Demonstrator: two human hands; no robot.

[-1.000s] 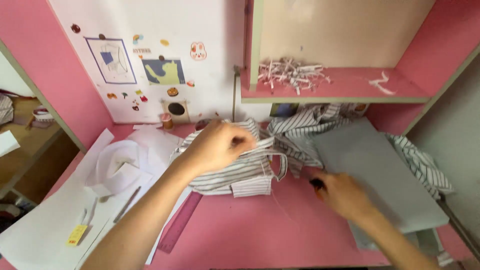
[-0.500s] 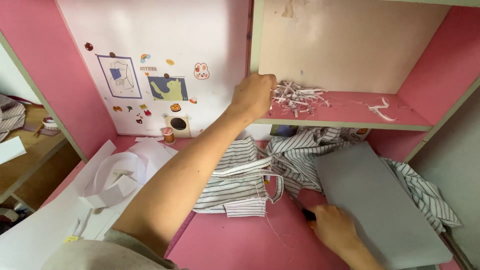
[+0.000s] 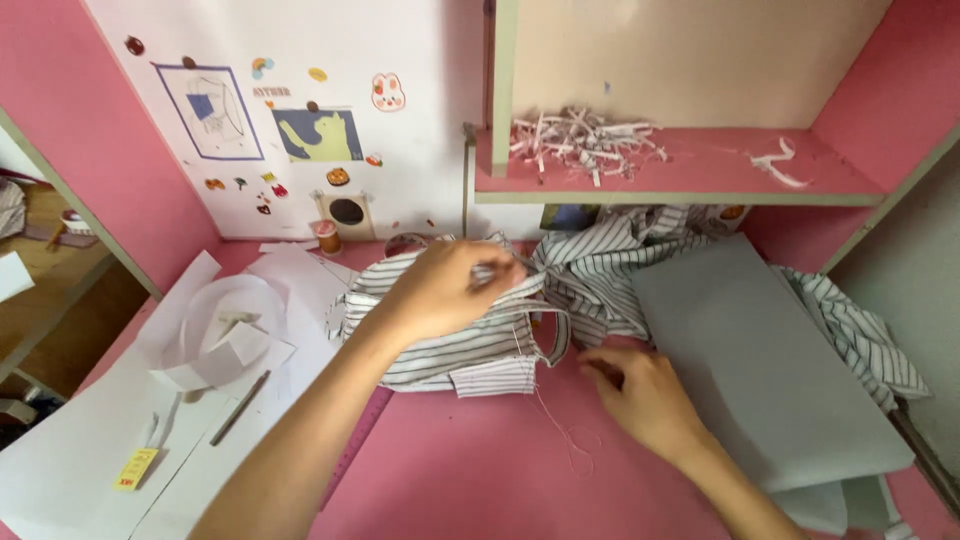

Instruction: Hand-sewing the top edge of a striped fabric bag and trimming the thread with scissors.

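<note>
The striped cloth (image 3: 470, 335) lies bunched at the centre of the frame on the pink desk (image 3: 470, 470), and my left hand (image 3: 445, 290) is down on it again, fingers closed and pinching a fold near its top edge. Half a second ago that hand was up at the shelf in the upper middle of the frame; now it has come back to the fabric, so the work in hand is on the cloth, not on anything up there. My right hand (image 3: 640, 395) has stayed low, right of centre, resting on the desk with its fingers curled together at the cloth's lower right corner; I cannot tell whether they hold anything, since the fingertips are tucked under. A loose thread (image 3: 560, 430) trails across the desk just beside that hand.

The cloth is soft and thin, white with narrow dark stripes, crumpled into folds, with a looped strap or hem at its right side. More of the same stripe spreads to the right, partly under a flat grey sheet (image 3: 760, 360) that looks stiff and smooth. On the pink shelf (image 3: 680, 180) sits a heap of shredded paper strips (image 3: 580, 140). At the left of the frame lie white paper sheets (image 3: 90, 440) with a curled paper shape (image 3: 225, 335), a pencil (image 3: 238, 408) and a small yellow tag (image 3: 135, 468).
</note>
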